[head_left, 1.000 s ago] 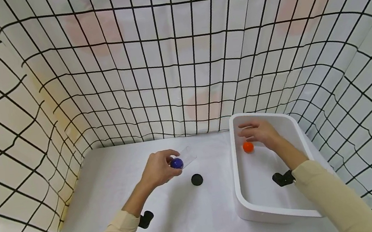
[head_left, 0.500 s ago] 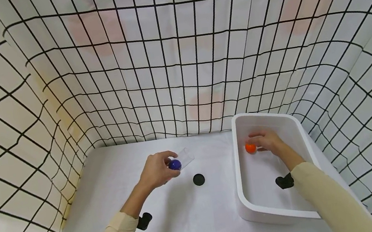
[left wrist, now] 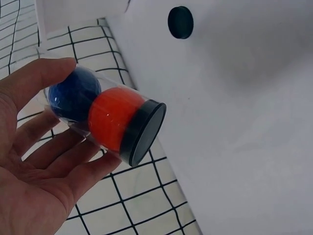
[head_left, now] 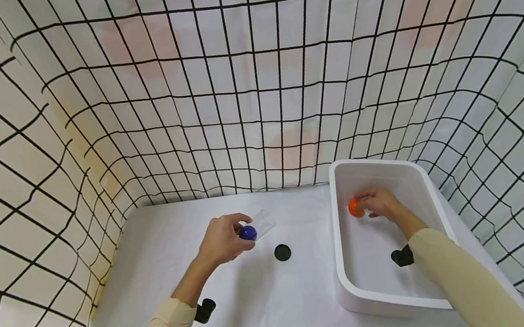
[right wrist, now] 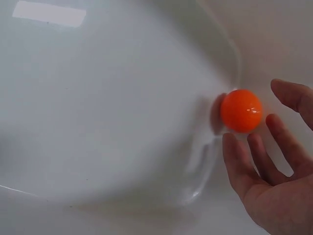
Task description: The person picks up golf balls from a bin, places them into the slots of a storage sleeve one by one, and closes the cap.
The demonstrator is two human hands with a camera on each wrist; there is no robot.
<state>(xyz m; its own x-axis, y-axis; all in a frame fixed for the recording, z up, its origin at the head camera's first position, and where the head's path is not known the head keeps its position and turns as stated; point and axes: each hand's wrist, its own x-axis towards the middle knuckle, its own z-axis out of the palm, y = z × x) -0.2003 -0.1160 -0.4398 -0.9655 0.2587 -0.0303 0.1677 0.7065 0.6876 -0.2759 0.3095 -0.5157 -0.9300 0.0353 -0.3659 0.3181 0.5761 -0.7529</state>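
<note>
My left hand grips a clear plastic tube above the table, thumb and fingers around its side. Inside the tube sit a blue ball and an orange ball, one against the other. A black cap covers the end beside the orange ball. My right hand reaches into the white bin, fingers spread and slightly bent around a loose orange ball. That ball rests on the bin floor near a wall. Gaps show between it and the thumb and some fingertips; contact is unclear.
A loose black cap lies on the white tabletop between the tube and the bin. Black netting rises at the back and both sides. The bin's raised rim surrounds my right hand.
My right hand has lowered inside the bin, its fingers coming down over the loose orange ball. The left hand still holds the tube at nearly the same spot.
</note>
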